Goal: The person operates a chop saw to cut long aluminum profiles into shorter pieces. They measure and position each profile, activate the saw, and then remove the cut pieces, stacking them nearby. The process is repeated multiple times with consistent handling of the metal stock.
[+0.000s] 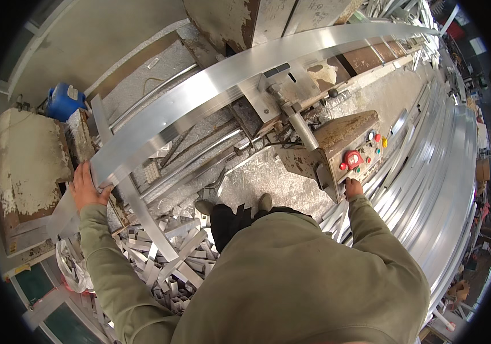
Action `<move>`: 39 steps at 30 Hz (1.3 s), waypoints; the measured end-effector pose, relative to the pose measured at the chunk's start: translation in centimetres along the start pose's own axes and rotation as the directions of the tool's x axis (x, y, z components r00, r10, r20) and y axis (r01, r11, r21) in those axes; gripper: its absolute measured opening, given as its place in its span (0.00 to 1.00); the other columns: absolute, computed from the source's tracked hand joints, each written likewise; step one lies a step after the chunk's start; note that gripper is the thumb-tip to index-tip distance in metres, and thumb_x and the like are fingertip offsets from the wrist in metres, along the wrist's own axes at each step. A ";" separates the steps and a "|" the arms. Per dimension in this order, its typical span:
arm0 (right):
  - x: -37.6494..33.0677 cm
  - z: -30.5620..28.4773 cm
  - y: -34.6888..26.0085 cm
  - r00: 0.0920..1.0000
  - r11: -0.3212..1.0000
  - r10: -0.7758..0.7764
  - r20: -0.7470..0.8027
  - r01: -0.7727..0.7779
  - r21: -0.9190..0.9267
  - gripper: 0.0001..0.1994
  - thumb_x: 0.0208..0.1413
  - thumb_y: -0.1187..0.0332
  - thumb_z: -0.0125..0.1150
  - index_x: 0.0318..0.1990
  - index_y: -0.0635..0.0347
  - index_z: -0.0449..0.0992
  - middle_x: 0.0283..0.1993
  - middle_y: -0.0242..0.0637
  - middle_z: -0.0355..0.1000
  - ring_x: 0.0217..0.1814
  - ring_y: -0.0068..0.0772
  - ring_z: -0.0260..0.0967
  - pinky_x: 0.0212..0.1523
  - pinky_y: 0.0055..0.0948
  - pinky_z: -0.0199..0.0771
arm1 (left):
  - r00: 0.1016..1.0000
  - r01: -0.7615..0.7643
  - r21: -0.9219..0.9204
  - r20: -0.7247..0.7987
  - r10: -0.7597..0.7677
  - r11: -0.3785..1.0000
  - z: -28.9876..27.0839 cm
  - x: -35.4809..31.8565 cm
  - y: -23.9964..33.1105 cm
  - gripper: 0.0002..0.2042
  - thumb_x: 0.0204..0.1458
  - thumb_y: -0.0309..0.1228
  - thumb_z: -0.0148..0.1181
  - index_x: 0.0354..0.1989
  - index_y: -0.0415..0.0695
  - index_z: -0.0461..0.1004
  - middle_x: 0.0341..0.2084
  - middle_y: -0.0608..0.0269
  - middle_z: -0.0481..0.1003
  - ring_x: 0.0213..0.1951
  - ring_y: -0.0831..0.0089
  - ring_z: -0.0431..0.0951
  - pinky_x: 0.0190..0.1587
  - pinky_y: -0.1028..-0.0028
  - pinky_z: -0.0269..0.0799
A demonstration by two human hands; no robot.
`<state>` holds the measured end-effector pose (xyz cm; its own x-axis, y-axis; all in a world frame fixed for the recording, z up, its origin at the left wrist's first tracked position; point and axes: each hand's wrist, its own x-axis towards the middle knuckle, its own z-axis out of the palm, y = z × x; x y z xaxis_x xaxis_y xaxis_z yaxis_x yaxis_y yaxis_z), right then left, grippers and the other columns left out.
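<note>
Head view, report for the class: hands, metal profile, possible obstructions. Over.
Left hand on long silvery metal profile. Right hand at push-button control box, contact unclear. Metal offcuts heaped near the shoes, possible trip hazard.

Left hand spread — right hand half-curled

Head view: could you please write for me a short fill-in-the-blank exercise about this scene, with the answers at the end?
1. The left hand is on the long bar, while the ____ hand is at the control box.
2. The largest control on the box's face is ____ in colour.
3. The jug near the wall is ____ in colour.
4. In the picture, the offcuts lie to the ____ of the stacked bars.

Missing words: right; red; blue; left.
</note>
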<state>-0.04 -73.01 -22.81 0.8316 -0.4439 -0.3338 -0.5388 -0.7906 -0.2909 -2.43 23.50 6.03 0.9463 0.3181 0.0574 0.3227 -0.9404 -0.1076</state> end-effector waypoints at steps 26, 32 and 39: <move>0.8 -6.9 0.2 0.961 0.943 0.116 -0.252 -0.027 0.331 0.24 0.72 0.49 0.53 0.49 0.63 0.81 0.48 0.64 0.81 0.53 0.69 0.78 0.55 0.59 0.78 | 0.913 0.391 0.305 -0.011 -0.408 0.868 -0.3 -0.7 13.1 0.57 0.45 0.55 0.83 0.77 0.35 0.57 0.71 0.40 0.67 0.70 0.46 0.71 0.68 0.51 0.74; 6.0 -10.2 1.6 0.950 0.906 0.264 -0.167 -0.184 0.381 0.24 0.68 0.60 0.55 0.68 0.59 0.73 0.64 0.62 0.77 0.66 0.62 0.77 0.65 0.54 0.77 | 0.875 0.466 0.351 -0.046 -0.482 0.812 0.8 1.7 13.4 0.60 0.40 0.61 0.84 0.72 0.27 0.61 0.64 0.39 0.73 0.63 0.50 0.79 0.61 0.58 0.82; 11.5 -12.8 -0.5 0.936 0.903 0.352 -0.014 -0.336 0.269 0.44 0.53 0.61 0.72 0.79 0.50 0.61 0.71 0.60 0.72 0.71 0.62 0.73 0.72 0.53 0.75 | 0.906 0.411 0.470 -0.113 -0.408 0.781 2.8 2.9 11.2 0.58 0.36 0.64 0.84 0.67 0.29 0.66 0.54 0.46 0.79 0.52 0.55 0.86 0.53 0.60 0.85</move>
<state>11.48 -83.12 -15.03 0.5904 -0.6998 -0.4022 -0.8017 -0.4511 -0.3921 3.93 14.25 2.18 0.7233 0.6584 0.2080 0.6500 -0.5475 -0.5270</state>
